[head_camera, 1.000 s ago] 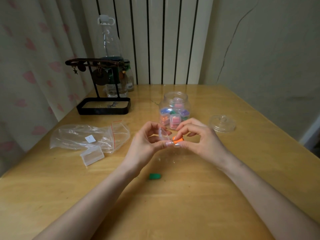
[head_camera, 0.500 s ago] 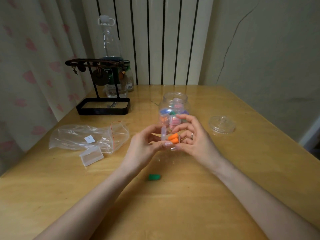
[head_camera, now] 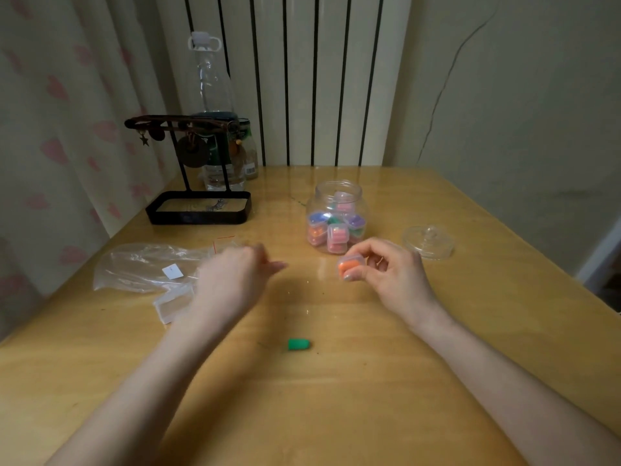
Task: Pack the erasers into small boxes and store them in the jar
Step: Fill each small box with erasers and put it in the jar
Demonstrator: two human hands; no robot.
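My right hand (head_camera: 386, 274) pinches a small clear box (head_camera: 349, 266) of orange erasers, thumb and fingers curled round it, just in front of the open jar (head_camera: 337, 218) (several filled boxes sit inside). My left hand (head_camera: 232, 280) hovers over the table (head_camera: 336, 415) beside the plastic bag (head_camera: 144, 267), blurred, fingers loose, holding nothing. A green eraser (head_camera: 299, 344) lies loose nearer me. The jar's lid (head_camera: 428, 242) rests to the jar's right.

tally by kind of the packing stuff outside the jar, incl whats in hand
loose erasers: 1, green eraser
boxes: 2, small box of orange erasers in the right hand, clear box on the table
lids: 1, jar lid
bags: 1, plastic bag
total: 5
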